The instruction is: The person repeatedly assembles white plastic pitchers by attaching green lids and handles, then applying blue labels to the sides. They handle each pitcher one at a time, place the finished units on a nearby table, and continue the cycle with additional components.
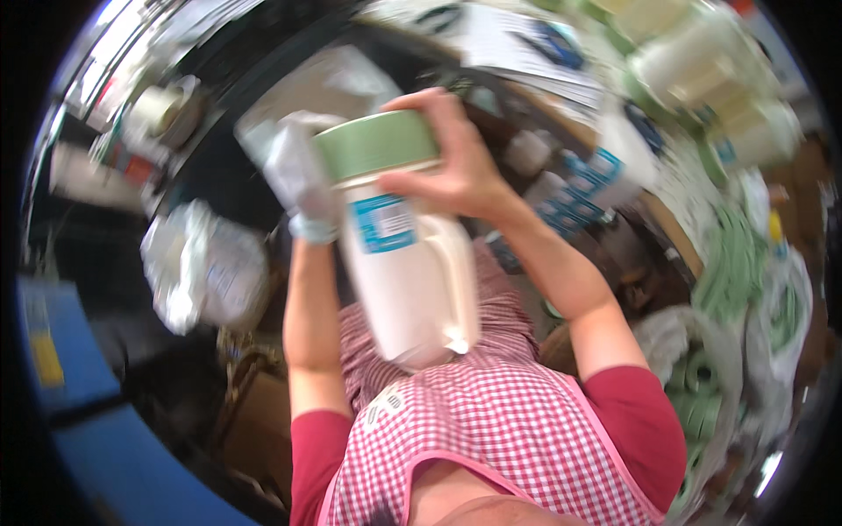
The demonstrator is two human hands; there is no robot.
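A cream plastic jug (pixel 395 289) with a green lid (pixel 377 145), a side handle and a blue-and-white label (pixel 384 223) is held in front of me, its green end away from me and its other end near my lap. My left hand (pixel 303 167), in what looks like a white glove, presses against the left side of the green lid, its fingers blurred. From the right, my bare right hand (pixel 452 162) grips the lid, fingers over its far edge and thumb along its near rim.
More cream-and-green jugs (pixel 702 70) stand on the table at the far right, beside papers (pixel 517 53). Clear bags of green parts (pixel 697 394) lie at the right. A tied plastic bag (pixel 206 267) is at left, above blue boxes (pixel 66 351).
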